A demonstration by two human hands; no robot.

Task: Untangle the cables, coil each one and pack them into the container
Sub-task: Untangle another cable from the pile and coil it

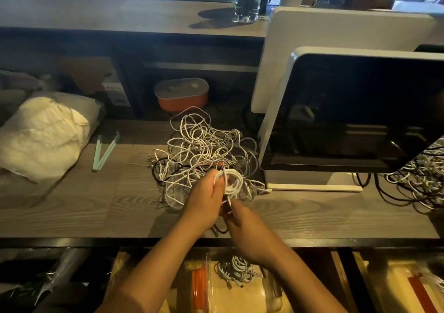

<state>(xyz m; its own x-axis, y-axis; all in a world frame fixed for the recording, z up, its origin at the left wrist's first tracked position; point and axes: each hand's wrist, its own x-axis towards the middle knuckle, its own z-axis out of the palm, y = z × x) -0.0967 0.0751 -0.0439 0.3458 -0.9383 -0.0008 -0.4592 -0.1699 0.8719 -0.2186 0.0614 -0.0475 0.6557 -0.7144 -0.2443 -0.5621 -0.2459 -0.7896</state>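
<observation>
On the dark wood-grain desk (72, 204), beside two monitors (348, 110), one sprawling tangle (201, 144) of thin cables, mostly white with a few black strands, too knotted to count, draped over one clear container (174, 192). Below the desk edge, a second clear container (272, 297) with one bunch of coiled white cables (236, 270) inside. At the tangle's near side, one neat white coil (235, 180), several loops thick. Left grip (206, 192) closed around that coil; right grip (245, 226) pinching its loose end, somewhat blurred.
</observation>
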